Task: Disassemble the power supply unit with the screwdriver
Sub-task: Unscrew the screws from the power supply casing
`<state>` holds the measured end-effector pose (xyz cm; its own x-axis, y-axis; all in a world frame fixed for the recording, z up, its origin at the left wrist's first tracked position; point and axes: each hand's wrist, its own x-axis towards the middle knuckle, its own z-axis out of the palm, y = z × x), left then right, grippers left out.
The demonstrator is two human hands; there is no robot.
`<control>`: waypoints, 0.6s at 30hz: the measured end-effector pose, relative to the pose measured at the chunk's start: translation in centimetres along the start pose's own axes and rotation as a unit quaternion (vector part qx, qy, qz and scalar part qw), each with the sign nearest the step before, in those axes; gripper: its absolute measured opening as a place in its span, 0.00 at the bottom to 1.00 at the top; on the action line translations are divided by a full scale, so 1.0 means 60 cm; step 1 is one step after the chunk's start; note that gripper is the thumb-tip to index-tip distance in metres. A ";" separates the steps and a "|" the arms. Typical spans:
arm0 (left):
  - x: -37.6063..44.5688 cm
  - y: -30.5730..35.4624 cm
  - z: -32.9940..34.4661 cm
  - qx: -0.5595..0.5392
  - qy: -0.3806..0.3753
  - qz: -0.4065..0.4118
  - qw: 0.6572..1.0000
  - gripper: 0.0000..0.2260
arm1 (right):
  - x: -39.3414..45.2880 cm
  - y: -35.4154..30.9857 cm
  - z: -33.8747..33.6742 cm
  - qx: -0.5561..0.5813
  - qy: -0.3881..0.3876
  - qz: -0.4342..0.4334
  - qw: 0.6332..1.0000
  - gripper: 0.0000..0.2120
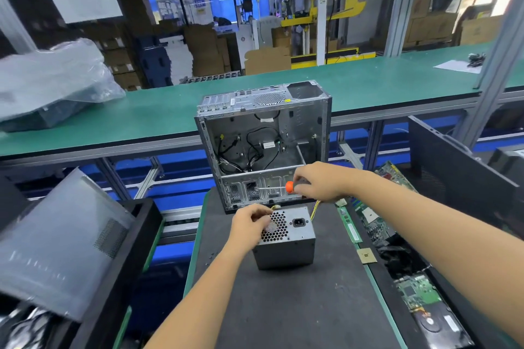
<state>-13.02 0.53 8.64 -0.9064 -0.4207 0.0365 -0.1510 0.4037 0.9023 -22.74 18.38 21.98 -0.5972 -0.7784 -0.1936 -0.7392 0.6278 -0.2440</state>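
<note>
A grey power supply unit [292, 246] stands on the dark mat [283, 306], its honeycomb fan grille and power socket facing up. My left hand [249, 221] grips its upper left corner, fingers curled over the grille. My right hand [320, 181] holds a screwdriver [279, 187] with an orange collar above the unit. Its metal shaft points left and ends in the air in front of the case, above my left hand. Yellow wires trail from the unit's far side.
An open, gutted computer case [263, 139] stands just behind the unit. Circuit boards [377, 224], a RAM stick and a CPU chip [366, 255] lie to the right. A grey side panel [62, 241] leans at the left. A green bench [368, 88] runs behind.
</note>
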 end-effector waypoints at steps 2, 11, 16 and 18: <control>-0.004 -0.013 -0.018 -0.041 0.029 -0.010 0.999 0.09 | 0.015 -0.012 0.013 0.004 -0.003 -0.004 1.000 0.19; -0.021 -0.143 -0.105 -0.020 0.131 -0.108 0.985 0.09 | 0.091 -0.081 0.118 0.112 -0.064 0.013 0.992 0.09; -0.043 -0.222 -0.132 0.132 0.098 -0.126 0.978 0.08 | 0.136 -0.112 0.152 0.063 -0.078 -0.024 0.995 0.12; -0.048 -0.243 -0.134 0.186 0.079 -0.109 0.973 0.06 | 0.152 -0.119 0.161 0.055 -0.073 -0.021 0.996 0.11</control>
<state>-5.04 -10.69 -1.19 -0.7690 -0.6376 -0.0459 -0.4923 0.5449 0.6788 -19.91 6.75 12.75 -0.5084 -0.8017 -0.3144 -0.7198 0.5960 -0.3559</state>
